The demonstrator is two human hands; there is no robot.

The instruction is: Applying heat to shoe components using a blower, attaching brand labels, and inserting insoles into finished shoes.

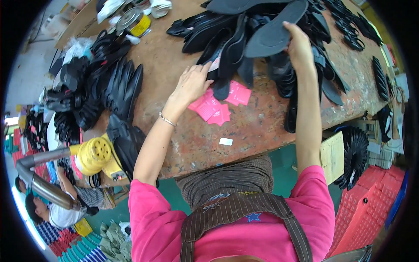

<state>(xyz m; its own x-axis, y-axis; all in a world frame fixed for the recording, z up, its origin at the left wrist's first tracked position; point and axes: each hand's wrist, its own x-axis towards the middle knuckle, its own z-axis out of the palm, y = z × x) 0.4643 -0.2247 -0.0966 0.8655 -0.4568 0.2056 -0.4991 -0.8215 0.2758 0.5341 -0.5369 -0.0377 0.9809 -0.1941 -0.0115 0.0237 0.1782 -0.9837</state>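
Observation:
My right hand (301, 49) is closed on the edge of a flat black shoe sole (273, 37), raised over the pile at the table's far side. My left hand (190, 82) has its fingers closed round the near end of a black shoe (217, 53), which has a pale printed patch inside. Another black shoe (231, 54) stands just right of it, its tip over the pink paper cards (208, 107). These cards lie spread beside my left hand. Part of my left fingertips is hidden by the shoe.
A wooden worktable (192, 144) carries more black shoes (124, 85) on the left. A yellow blower-like machine (94, 153) with a metal pipe stands at its left edge. A tin can (139, 24) sits far left. Red crates (366, 205) stand lower right; people (61, 214) are at lower left.

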